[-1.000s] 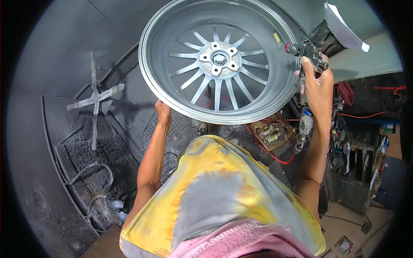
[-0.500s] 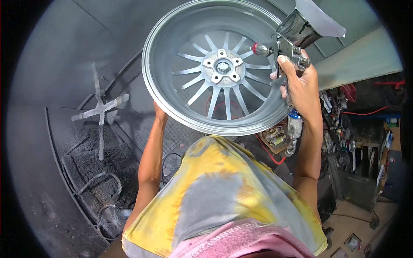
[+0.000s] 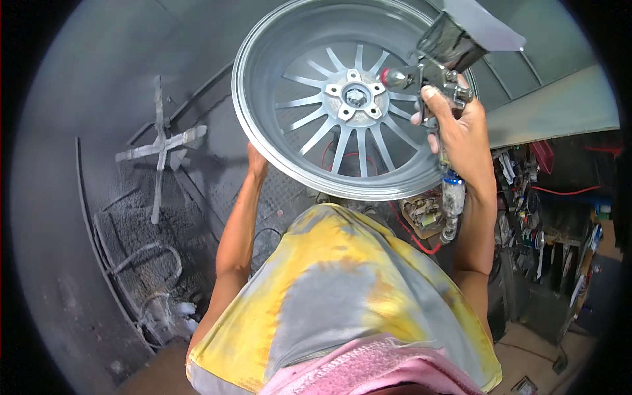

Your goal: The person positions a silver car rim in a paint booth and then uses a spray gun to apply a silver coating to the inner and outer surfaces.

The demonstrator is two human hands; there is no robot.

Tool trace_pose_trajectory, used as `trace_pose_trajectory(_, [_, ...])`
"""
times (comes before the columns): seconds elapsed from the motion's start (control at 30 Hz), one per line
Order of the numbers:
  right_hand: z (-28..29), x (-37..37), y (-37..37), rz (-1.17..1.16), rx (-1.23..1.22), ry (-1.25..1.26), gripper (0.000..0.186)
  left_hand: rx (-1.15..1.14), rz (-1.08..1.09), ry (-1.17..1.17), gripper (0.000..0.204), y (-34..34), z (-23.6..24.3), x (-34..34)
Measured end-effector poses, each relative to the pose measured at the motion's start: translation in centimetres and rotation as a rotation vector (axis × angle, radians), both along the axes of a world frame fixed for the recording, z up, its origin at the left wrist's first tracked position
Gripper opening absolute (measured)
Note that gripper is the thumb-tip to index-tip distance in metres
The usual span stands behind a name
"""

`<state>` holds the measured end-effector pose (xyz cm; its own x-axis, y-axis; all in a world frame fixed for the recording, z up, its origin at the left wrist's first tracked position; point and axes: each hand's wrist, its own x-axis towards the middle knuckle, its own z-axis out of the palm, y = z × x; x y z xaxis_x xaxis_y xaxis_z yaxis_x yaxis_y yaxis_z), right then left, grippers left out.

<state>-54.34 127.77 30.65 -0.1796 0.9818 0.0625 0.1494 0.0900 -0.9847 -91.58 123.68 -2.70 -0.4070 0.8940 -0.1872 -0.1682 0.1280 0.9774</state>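
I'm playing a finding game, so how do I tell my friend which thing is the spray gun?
Find the big silver wheel near the top. Over its right side is the person's right hand, gripping the spray gun. Unlike the round wheel, it has a red-tipped nozzle and a dark-streaked cup with a white sheet on top.

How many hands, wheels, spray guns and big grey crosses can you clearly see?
Left hand and right hand: 2
Wheel: 1
Spray gun: 1
Big grey cross: 1
Total: 5
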Motion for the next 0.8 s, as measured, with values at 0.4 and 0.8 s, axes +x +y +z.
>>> trace_pose_trajectory(0.4, [-0.9,2.2,-1.0,0.404,-0.004,-0.069,0.024,-0.136,0.055,-0.281,0.030,-11.8,1.8,21.9])
trace_pose_trajectory(0.8, [-1.7,-1.4,2.9,0.281,0.319,-0.227,0.032,-0.075,0.134,-0.484,0.030,-11.7,3.6,18.7])
